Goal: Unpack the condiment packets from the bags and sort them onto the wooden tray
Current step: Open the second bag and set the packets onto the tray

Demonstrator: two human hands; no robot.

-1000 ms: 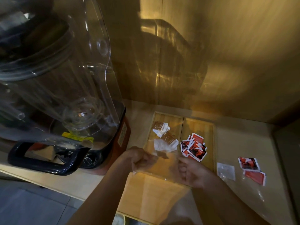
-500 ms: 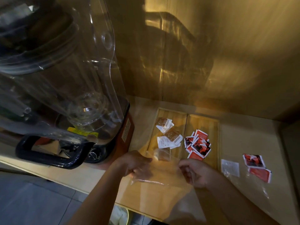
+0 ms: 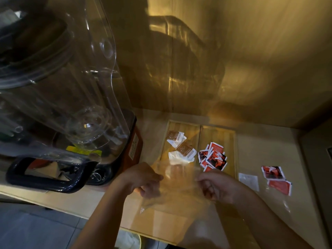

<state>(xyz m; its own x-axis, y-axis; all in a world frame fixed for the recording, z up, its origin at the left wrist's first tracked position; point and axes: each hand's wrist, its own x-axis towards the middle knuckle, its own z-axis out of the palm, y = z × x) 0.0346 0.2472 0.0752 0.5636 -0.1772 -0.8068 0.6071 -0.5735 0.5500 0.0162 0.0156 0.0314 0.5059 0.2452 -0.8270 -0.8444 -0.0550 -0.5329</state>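
A two-compartment wooden tray (image 3: 200, 125) lies on the counter against the wall. Its left compartment holds brown-and-white packets (image 3: 180, 146); its right one holds a pile of red packets (image 3: 213, 158). My left hand (image 3: 142, 178) and my right hand (image 3: 215, 187) each pinch an edge of a clear plastic bag (image 3: 177, 191), stretched between them over the tray's near end. A brownish packet (image 3: 177, 172) shows blurred through the bag's upper part. Whether it is inside the bag I cannot tell.
A large blender with a clear cover (image 3: 59, 97) and black handle (image 3: 45, 180) fills the left. To the right of the tray lie another clear bag with red packets (image 3: 276, 178) and a white label (image 3: 248, 180). The counter's front edge runs below my hands.
The bag has dropped lower and is now spread wider between my hands. The white packet seen in the bag a second ago now lies in the tray's left compartment.
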